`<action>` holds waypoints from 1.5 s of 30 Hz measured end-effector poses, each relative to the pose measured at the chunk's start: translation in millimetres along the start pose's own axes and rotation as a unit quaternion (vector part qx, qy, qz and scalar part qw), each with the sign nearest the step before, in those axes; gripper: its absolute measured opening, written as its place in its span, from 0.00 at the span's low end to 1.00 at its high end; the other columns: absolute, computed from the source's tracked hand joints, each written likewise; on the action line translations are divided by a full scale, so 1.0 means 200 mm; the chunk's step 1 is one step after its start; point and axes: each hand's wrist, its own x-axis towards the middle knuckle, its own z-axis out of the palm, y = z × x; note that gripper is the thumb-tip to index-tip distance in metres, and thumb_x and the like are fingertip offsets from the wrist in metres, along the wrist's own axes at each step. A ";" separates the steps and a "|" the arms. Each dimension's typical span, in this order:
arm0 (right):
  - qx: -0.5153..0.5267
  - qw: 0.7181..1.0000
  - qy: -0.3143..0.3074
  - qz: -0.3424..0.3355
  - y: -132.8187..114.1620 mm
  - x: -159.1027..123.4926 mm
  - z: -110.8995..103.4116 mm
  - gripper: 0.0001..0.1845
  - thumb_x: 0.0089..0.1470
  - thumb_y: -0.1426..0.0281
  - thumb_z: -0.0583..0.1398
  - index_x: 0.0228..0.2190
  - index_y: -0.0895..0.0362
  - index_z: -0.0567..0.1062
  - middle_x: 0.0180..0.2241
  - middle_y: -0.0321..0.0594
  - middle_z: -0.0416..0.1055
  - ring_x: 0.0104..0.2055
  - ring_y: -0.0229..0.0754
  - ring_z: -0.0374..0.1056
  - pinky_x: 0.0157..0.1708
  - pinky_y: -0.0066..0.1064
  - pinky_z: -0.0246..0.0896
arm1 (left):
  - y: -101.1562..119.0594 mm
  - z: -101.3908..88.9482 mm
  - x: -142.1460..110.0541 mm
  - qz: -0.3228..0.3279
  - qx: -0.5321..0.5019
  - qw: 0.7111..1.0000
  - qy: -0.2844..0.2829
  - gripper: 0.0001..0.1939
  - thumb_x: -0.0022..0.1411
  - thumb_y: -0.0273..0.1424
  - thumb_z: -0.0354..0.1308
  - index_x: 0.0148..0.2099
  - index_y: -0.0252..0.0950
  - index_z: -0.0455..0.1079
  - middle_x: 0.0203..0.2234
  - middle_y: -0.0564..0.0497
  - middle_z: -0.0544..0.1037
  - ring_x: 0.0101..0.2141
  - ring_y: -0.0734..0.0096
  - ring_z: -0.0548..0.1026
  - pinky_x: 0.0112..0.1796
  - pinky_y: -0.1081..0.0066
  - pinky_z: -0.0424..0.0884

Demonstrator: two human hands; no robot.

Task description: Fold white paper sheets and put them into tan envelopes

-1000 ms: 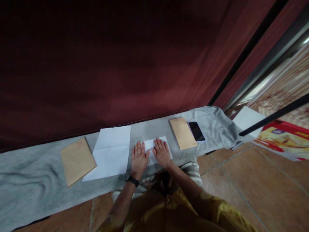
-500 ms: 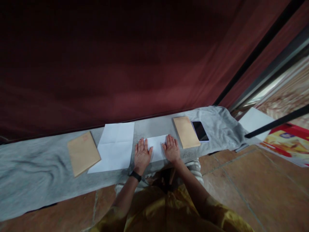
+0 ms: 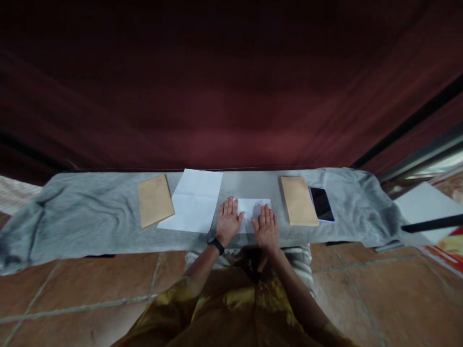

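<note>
A small white folded sheet of paper lies flat on the grey cloth in front of me. My left hand rests flat across its left edge, fingers stretched out and thumb spread. On its right part lies my right hand, palm down, with the fingers extended. To the left is a larger white sheet with crease lines. A brown envelope overlaps that sheet's left side. Right of my hands is a stack of brown envelopes, and beside it a phone with a dark screen.
Grey cloth covers the long narrow table. A dark red curtain hangs right behind it. At the far right, a white sheet or board and a red and yellow package sit past a dark bar. Tiled floor lies below.
The camera view has turned left and levelled, so the table appears shifted right. My right hand has slid slightly down toward me on the paper; my left hand stays at the paper's left edge.
</note>
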 end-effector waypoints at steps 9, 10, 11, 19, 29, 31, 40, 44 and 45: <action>-0.003 0.999 0.010 -0.045 -0.07 -0.12 -0.01 0.34 0.69 0.59 0.47 0.67 0.68 0.54 0.66 0.61 0.58 0.67 0.58 0.55 0.64 0.52 0.49 | 0.01 -0.01 -0.01 -0.004 -0.026 1.000 0.011 0.33 0.73 0.44 0.43 0.71 0.28 0.52 0.69 0.36 0.55 0.70 0.54 0.52 0.68 0.52 0.47; -0.003 0.999 0.008 -0.044 -0.07 -0.11 -0.01 0.34 0.69 0.59 0.47 0.67 0.68 0.54 0.66 0.62 0.58 0.67 0.58 0.56 0.64 0.53 0.49 | 0.01 -0.01 -0.02 -0.003 -0.029 1.000 0.012 0.33 0.73 0.44 0.43 0.71 0.28 0.52 0.69 0.36 0.55 0.70 0.53 0.51 0.68 0.52 0.47; -0.004 0.999 0.005 -0.043 -0.07 -0.11 -0.01 0.34 0.69 0.60 0.47 0.67 0.68 0.54 0.65 0.62 0.59 0.67 0.59 0.56 0.64 0.54 0.48 | 0.01 -0.01 -0.02 -0.001 -0.031 0.999 0.013 0.33 0.73 0.44 0.43 0.71 0.28 0.53 0.69 0.35 0.55 0.70 0.53 0.51 0.68 0.51 0.47; -0.007 0.999 -0.012 -0.033 -0.07 -0.13 0.01 0.32 0.69 0.63 0.44 0.68 0.65 0.53 0.67 0.59 0.56 0.67 0.60 0.56 0.65 0.61 0.40 | 0.04 -0.04 -0.15 0.152 -0.065 0.986 -0.010 0.26 0.75 0.40 0.44 0.69 0.37 0.59 0.69 0.43 0.57 0.70 0.61 0.52 0.68 0.54 0.44; 0.005 0.999 -0.016 -0.046 -0.05 -0.14 -0.01 0.32 0.69 0.64 0.43 0.69 0.64 0.52 0.67 0.59 0.56 0.67 0.59 0.54 0.64 0.60 0.43 | 0.04 -0.07 -0.24 0.224 -0.072 0.972 -0.011 0.27 0.74 0.44 0.47 0.70 0.40 0.58 0.69 0.45 0.58 0.70 0.61 0.51 0.68 0.53 0.44; 0.007 0.998 -0.022 -0.050 -0.03 -0.14 -0.01 0.32 0.69 0.63 0.43 0.68 0.64 0.54 0.67 0.60 0.56 0.67 0.59 0.54 0.64 0.59 0.45 | 0.03 -0.07 -0.25 0.231 -0.064 0.971 -0.012 0.29 0.73 0.45 0.48 0.70 0.40 0.57 0.70 0.44 0.57 0.70 0.61 0.51 0.68 0.52 0.44; 0.005 0.997 -0.006 -0.081 0.04 -0.17 -0.06 0.33 0.70 0.60 0.45 0.67 0.68 0.55 0.67 0.63 0.55 0.67 0.60 0.56 0.62 0.55 0.53 | 0.02 -0.10 -0.28 0.242 -0.064 0.968 -0.033 0.30 0.72 0.48 0.49 0.71 0.45 0.56 0.70 0.44 0.55 0.70 0.58 0.49 0.67 0.51 0.42; 0.011 0.997 -0.003 -0.075 0.07 -0.19 -0.08 0.34 0.70 0.58 0.46 0.67 0.68 0.55 0.67 0.64 0.55 0.67 0.61 0.56 0.62 0.57 0.53 | 0.03 -0.12 -0.28 0.232 -0.080 0.969 -0.035 0.29 0.71 0.47 0.50 0.70 0.47 0.56 0.70 0.46 0.55 0.70 0.60 0.50 0.68 0.52 0.43; 0.013 0.997 -0.002 -0.073 0.08 -0.20 -0.08 0.34 0.70 0.58 0.46 0.67 0.68 0.55 0.67 0.64 0.55 0.67 0.61 0.56 0.62 0.57 0.53 | 0.03 -0.12 -0.28 0.231 -0.082 0.969 -0.035 0.29 0.71 0.47 0.51 0.70 0.47 0.57 0.70 0.46 0.55 0.70 0.60 0.50 0.68 0.52 0.43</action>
